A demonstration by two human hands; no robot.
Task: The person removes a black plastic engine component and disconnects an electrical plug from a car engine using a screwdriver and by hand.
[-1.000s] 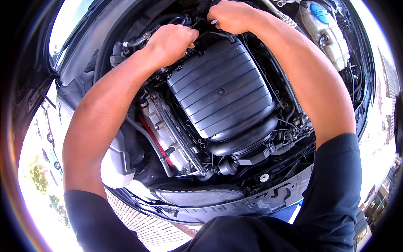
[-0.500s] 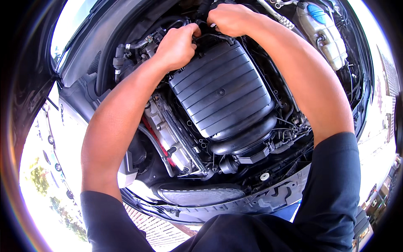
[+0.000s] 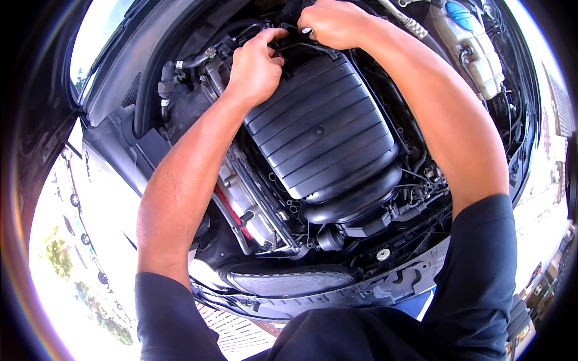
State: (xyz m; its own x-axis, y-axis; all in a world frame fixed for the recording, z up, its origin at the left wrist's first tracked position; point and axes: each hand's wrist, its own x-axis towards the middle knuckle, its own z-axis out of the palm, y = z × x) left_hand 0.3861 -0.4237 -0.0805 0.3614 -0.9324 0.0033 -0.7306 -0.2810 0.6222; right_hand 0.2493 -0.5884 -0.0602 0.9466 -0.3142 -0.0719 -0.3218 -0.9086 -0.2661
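Observation:
Both my arms reach over an open engine bay to the back edge of a ribbed black plastic engine cover (image 3: 319,130). My left hand (image 3: 255,69) is just above the cover's back left corner, with its index finger stretched toward dark hoses and the other fingers loosely bent; nothing shows in its grasp. Beside it on the right, my right hand (image 3: 337,25) is closed at the back of the engine, near a thin black hose (image 3: 310,46). A small pale spot shows at its fingertips, but what they grip is hidden.
A translucent coolant tank (image 3: 469,51) with a blue cap (image 3: 459,15) stands at the back right. Left of the cover runs a silver cylinder head with a red strip (image 3: 227,210). A thick black intake duct (image 3: 355,198) curves along the cover's front. The front crossmember (image 3: 361,290) lies nearest me.
My left hand has loosened from a closed grip and its index finger has stretched out. The left forearm has swung to the right; my right hand has stayed nearly in place.

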